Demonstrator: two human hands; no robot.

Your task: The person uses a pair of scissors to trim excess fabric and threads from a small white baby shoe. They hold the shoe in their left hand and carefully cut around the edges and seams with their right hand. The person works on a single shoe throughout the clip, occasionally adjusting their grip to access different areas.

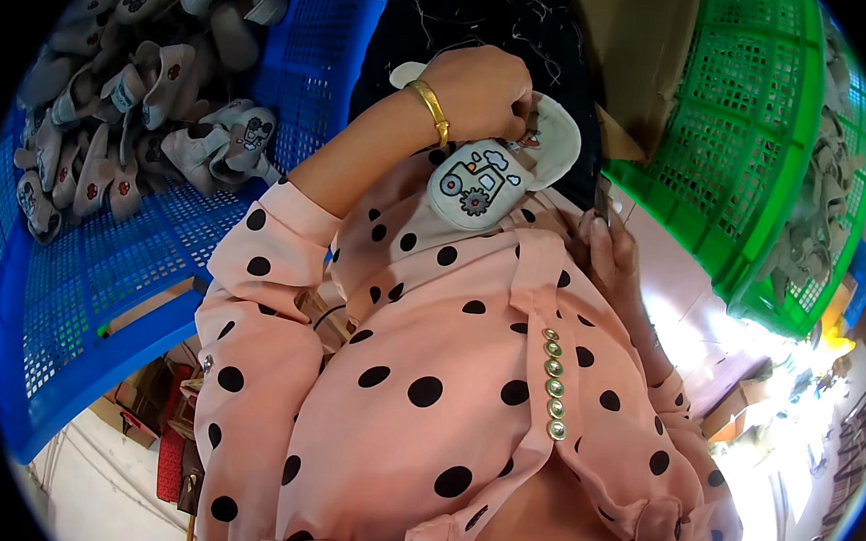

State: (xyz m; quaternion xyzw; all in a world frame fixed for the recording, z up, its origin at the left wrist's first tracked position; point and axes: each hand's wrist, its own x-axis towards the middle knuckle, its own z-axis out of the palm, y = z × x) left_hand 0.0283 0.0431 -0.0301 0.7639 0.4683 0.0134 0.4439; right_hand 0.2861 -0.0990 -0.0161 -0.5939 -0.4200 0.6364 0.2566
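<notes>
Left hand (479, 90), fingers gripping small white shoes (476, 186) with tractor picture, over dark lap cloth (468, 15). Right hand (609, 250), fingers closed on slim dark tool (602, 198), partly hidden.

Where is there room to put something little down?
On the thread-strewn dark cloth, beyond the left hand, between the blue basket and cardboard. The basket's lower mesh, below the piled shoes, looks bare, though maybe sloping. Crowded: that pile, and around the patterned shoe.

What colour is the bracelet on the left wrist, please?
The bracelet is gold, best seen in the head view.
</notes>
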